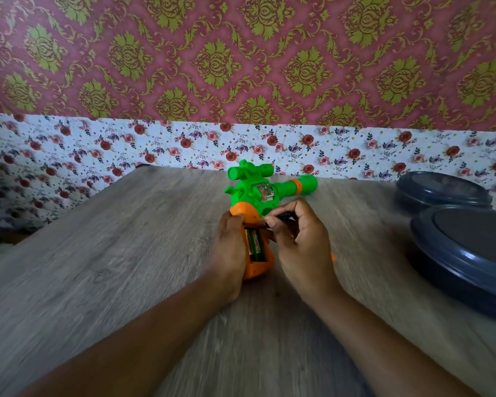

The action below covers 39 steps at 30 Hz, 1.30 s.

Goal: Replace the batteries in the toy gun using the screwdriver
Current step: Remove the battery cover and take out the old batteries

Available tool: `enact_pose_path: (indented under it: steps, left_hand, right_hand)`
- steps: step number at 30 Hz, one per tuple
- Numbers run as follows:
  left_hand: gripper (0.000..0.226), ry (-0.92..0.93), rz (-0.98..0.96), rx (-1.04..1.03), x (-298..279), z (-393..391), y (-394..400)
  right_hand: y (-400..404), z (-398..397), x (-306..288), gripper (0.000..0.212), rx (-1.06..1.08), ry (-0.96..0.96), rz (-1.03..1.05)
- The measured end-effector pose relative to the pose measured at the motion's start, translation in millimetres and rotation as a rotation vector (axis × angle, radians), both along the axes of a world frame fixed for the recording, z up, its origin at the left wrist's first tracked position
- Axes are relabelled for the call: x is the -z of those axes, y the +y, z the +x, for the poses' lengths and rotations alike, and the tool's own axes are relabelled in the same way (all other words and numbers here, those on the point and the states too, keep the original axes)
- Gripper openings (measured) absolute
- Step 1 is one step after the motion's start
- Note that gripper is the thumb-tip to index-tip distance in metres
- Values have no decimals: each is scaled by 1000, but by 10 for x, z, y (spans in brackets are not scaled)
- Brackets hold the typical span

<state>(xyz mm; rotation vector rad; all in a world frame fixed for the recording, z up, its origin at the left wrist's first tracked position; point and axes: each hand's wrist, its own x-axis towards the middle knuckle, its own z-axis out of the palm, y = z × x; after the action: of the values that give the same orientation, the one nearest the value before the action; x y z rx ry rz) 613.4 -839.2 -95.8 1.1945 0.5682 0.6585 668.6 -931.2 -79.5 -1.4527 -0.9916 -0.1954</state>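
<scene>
On table (126, 253), centre: toy gun (255, 190), grip compartment uncovered, batteries (255, 241) seated. Left hand (229, 247) curled round grip; right hand (301, 239) pinched a dark tool, likely the screwdriver (284, 215). Cover refitting apparently outstanding.

A grey wood-grain surface (112, 253) fills the lower half of the view, its far edge running from about 9 o'clock up toward 12 o'clock. Behind it, the wall (241, 53) carries dark pink wallpaper with green and gold damask motifs. Below that runs a white band (69, 144) printed with small red and purple roses, meeting the damask along a slightly uneven line. At 3 o'clock, two dark round lidded containers (467, 253) sit on the surface, one behind the other. The light is soft and even.
</scene>
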Motion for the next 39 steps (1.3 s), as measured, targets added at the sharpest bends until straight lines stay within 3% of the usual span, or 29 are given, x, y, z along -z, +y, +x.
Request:
enact_pose_path:
  steps: [3, 8, 17, 22, 29, 33, 35, 39]
  left_hand:
    - [54, -1, 11, 9, -9, -12, -11]
    - [41, -23, 68, 2, 13, 9, 4]
    - [31, -33, 200, -58, -26, 4, -44]
    - [23, -61, 305, -60, -68, -25, -119]
    - [23, -41, 210, -64, -144, -56, -143]
    - [21, -44, 203, -63, -182, -91, -174]
    - [22, -50, 200, -66, -200, -103, -180]
    - [23, -57, 186, -78, -216, -112, -192]
  right_hand:
    - [1, -20, -5, 10, 47, -107, -9]
    - [40, -39, -18, 8, 114, -286, -32]
    - [128, -12, -125, 9, 101, -280, -101]
    - [146, 68, -280, 8, 82, -133, -178]
    - [233, 278, -413, 16, -28, 317, -311]
    - [233, 224, -513, 14, -103, 591, -138]
    - [161, 185, -552, 17, -96, 501, -83]
    - [-50, 76, -422, 14, 22, 1, -326]
